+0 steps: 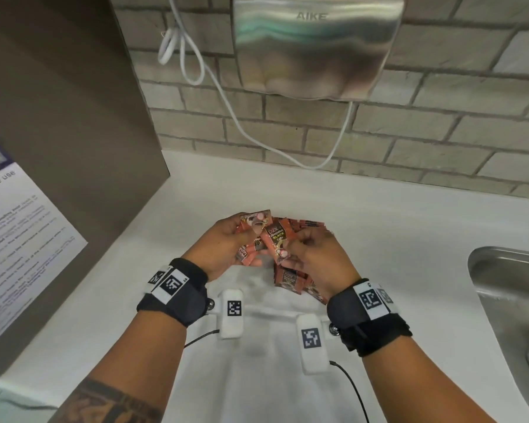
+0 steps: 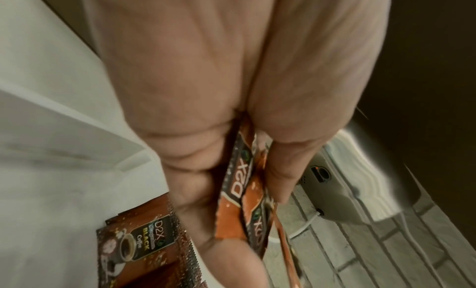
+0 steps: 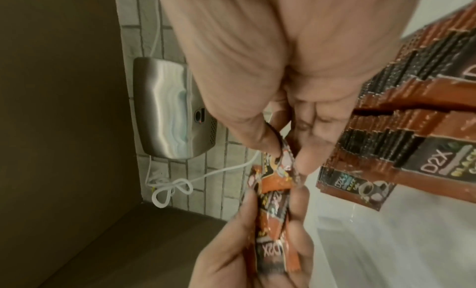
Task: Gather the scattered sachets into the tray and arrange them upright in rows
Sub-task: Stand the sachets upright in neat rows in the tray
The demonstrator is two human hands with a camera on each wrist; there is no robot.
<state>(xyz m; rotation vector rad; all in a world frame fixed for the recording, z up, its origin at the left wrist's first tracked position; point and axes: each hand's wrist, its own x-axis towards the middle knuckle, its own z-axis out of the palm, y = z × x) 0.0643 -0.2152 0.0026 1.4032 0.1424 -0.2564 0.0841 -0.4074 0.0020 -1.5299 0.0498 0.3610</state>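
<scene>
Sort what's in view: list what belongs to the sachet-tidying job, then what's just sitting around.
Belongs to the job:
- left hand, gripping a bunch of sachets
- right hand, pinching one sachet
- sachets standing in rows
- white tray

Just lying about:
- hand dryer and its cable
- sink
- printed notice

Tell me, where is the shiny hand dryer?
In the head view, the hand dryer hangs on the brick wall, above the counter, straight ahead of both hands.

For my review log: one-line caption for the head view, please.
Both hands, left hand and right hand, hold orange coffee sachets above a white tray on the counter.
</scene>
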